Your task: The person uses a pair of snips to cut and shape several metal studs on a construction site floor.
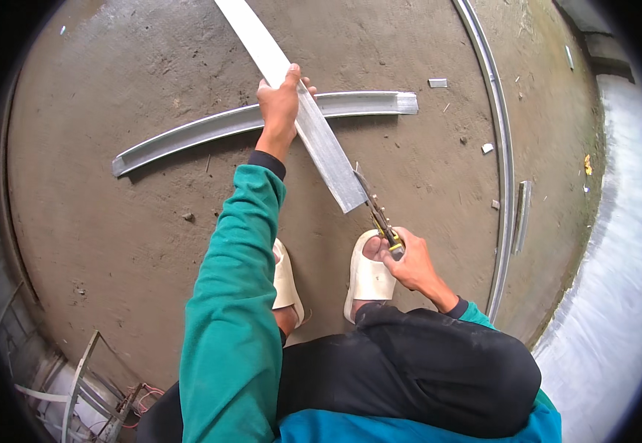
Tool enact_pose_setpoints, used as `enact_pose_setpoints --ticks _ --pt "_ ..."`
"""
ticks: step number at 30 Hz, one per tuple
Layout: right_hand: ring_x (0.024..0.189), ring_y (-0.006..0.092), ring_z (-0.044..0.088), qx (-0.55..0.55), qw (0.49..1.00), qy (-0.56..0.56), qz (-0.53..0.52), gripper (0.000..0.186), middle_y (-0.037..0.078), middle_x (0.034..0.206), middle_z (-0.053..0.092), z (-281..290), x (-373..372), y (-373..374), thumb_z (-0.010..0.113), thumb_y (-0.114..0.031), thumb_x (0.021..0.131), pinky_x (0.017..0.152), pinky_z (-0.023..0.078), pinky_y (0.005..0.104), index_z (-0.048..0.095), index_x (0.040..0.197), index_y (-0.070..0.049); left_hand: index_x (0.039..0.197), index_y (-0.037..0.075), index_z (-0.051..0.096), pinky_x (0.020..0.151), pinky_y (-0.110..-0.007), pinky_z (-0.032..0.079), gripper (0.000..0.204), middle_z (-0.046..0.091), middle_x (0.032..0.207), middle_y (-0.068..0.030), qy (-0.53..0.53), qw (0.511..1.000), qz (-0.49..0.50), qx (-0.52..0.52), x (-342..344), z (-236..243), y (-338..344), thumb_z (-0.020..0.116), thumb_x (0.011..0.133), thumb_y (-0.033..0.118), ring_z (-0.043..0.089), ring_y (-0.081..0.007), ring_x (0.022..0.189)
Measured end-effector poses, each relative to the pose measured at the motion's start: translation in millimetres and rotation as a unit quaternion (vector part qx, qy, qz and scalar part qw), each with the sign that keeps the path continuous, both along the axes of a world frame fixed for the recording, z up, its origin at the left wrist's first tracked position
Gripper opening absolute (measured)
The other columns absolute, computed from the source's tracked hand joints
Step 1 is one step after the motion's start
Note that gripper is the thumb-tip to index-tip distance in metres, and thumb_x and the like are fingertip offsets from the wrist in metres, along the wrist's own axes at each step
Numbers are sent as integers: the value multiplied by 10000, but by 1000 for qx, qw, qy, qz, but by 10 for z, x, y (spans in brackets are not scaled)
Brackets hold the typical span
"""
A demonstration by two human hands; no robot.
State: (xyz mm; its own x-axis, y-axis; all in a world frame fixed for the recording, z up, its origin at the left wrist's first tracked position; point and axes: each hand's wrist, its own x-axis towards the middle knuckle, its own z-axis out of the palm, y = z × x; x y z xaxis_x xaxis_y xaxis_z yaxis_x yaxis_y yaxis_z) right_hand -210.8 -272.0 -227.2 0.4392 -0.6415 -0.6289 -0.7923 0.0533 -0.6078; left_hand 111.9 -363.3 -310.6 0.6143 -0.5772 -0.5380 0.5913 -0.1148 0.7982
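Observation:
My left hand (282, 103) is closed round a long pale metal channel (330, 159), which slants from the top centre down toward my right foot. Its lower end meets the jaws of a pair of metal snips (377, 211), whose yellow and black handles are in my right hand (409, 262), fingers wrapped round them. Whether the jaws bite into the metal I cannot tell. Beneath the held piece, a shorter grey channel (188, 134) lies crosswise on the concrete floor (99, 221). My feet, in cream slides (365, 292), are below the snips.
A long metal rail (499, 111) runs along the right, with a short offcut (522, 216) beside it and small scraps (437, 83) around. A whitish sheet-like surface (605, 214) borders the far right. At the lower left stand a metal frame (75, 385) and some thin red wire (147, 393).

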Motion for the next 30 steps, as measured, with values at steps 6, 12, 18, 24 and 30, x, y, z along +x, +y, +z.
enact_pose_setpoints --ticks 6,12,18,24,30 --pt "761 355 688 -43 999 -10 -3 338 213 821 677 6 -26 17 700 -158 762 696 527 406 630 1044 14 1075 8 456 561 -381 583 354 609 880 -126 15 1000 7 -11 -12 -26 -13 692 912 215 660 -234 689" --pt "747 347 689 -43 998 -26 -44 292 219 792 668 -82 -78 71 704 -167 766 685 522 410 634 988 8 1048 -18 438 546 -371 569 333 626 830 -149 -8 1000 16 -9 -98 -12 -47 668 921 186 655 -234 636" --pt "805 260 666 -40 999 11 -20 340 182 879 672 4 -193 -48 699 -126 765 740 510 365 602 1059 14 1055 -8 470 559 -373 584 315 606 865 -132 1 1000 23 -15 -73 59 -75 678 916 183 653 -230 673" --pt "784 389 585 -228 973 7 22 350 187 811 571 72 -177 -70 693 -76 727 731 478 435 560 1043 -5 982 -6 522 559 -364 584 274 600 834 -110 -9 999 28 -12 -123 77 -96 697 907 191 648 -222 662" --pt "649 413 562 -346 937 37 31 195 180 715 546 -127 -332 -260 669 -60 720 549 436 475 480 759 -33 970 -18 535 550 -367 579 283 615 816 -113 8 996 89 -31 -83 4 -95 712 900 192 659 -221 657"
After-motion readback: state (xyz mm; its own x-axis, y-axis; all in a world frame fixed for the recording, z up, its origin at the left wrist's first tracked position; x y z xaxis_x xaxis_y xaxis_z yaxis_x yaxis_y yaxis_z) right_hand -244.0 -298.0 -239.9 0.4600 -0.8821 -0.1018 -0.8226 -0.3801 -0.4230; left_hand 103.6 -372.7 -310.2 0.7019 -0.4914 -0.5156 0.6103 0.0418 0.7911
